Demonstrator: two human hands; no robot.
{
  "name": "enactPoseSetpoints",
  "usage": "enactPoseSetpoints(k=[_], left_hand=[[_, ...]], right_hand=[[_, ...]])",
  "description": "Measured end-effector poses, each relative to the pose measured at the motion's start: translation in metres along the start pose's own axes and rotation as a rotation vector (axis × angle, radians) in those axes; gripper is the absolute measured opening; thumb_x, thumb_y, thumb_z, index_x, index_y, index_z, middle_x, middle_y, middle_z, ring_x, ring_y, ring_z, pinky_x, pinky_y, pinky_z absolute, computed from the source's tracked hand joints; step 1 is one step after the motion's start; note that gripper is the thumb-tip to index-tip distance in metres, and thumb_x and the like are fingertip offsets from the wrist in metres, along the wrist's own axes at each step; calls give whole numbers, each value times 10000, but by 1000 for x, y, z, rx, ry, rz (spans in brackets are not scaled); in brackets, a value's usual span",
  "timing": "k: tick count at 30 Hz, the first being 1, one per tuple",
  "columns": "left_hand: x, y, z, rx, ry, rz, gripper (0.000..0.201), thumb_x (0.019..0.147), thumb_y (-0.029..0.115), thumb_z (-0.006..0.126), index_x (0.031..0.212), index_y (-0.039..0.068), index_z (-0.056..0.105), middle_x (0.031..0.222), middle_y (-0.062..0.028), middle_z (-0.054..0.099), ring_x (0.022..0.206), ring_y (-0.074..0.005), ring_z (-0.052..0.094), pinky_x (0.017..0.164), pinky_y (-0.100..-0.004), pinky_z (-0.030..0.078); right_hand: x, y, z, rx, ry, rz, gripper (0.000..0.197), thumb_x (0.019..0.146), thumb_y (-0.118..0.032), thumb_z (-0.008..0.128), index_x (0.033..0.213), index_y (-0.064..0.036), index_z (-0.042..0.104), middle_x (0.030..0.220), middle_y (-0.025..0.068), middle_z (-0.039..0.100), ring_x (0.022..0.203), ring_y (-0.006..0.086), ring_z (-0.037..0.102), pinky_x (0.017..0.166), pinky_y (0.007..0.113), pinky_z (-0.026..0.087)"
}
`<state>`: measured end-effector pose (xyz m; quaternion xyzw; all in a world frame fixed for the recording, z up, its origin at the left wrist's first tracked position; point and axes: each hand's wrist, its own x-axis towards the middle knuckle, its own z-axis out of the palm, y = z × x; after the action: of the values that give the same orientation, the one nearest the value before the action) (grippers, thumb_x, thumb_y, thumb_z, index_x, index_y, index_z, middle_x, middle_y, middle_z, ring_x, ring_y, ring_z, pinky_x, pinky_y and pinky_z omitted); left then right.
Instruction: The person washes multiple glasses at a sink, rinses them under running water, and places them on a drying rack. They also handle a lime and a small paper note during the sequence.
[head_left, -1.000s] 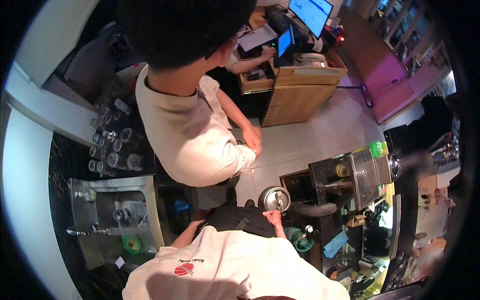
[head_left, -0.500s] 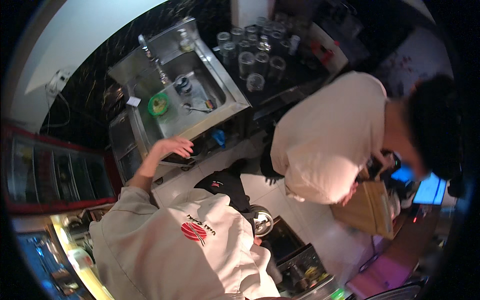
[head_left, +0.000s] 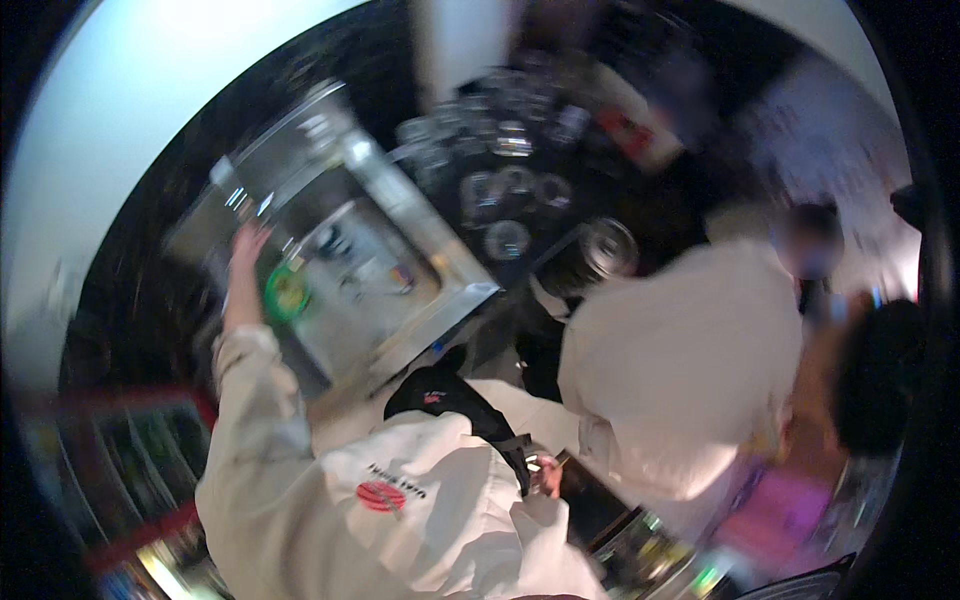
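Observation:
My left hand [head_left: 249,245] is stretched out over the back left of a steel sink [head_left: 462,296], at the metal tap [head_left: 238,198]. Motion blur hides whether its fingers grip the tap. In the basin sit a green bowl [head_left: 288,291] with pale contents, a dark round item [head_left: 333,241] and a small item with a coloured end [head_left: 402,278]. Low in front of my body, my right hand [head_left: 551,478] is closed around a shiny round vessel [head_left: 538,463]. Blur and my sleeve hide much of that vessel.
Several upturned glass jars [head_left: 507,239] stand on the dark counter right of the sink. A person in a pale shirt [head_left: 685,365] bends close on my right. A red-framed glass-door cabinet [head_left: 120,470] stands at the left. Containers [head_left: 650,555] sit at lower right.
My left hand has moved from the sink's front edge up to the tap. My view has shifted and blurred. The other person has moved lower in the picture. The right hand keeps its vessel.

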<state>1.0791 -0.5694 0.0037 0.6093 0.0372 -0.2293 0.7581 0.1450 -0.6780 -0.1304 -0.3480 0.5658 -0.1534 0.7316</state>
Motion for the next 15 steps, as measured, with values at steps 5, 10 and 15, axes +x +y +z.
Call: enactPoseSetpoints(k=[5, 10, 15], left_hand=[[70, 6, -28, -54, 152, -296, 651, 907, 599, 329, 1357, 139, 429, 1390, -73, 443, 1253, -276, 409, 1017, -498, 318], [110, 15, -32, 37, -584, -248, 272, 870, 232, 495, 1079, 82, 584, 787, -33, 511, 745, -176, 491, 708, -315, 443], [123, 1, -22, 370, -50, 501, 200, 852, 141, 493, 1015, 67, 583, 853, -20, 550, 720, -158, 510, 631, -309, 459]], right_hand=[[14, -20, 55, 134, 315, -79, 109, 907, -140, 582, 941, -37, 598, 802, 79, 646, 652, 213, 647, 584, 352, 552], [-10, -34, 100, 122, 427, 142, 127, 903, -107, 564, 969, -3, 600, 768, 72, 643, 625, 188, 638, 530, 329, 541], [-15, 25, 106, -203, 414, -68, 178, 840, -87, 624, 996, -9, 659, 812, 74, 676, 717, 146, 623, 616, 283, 508]])
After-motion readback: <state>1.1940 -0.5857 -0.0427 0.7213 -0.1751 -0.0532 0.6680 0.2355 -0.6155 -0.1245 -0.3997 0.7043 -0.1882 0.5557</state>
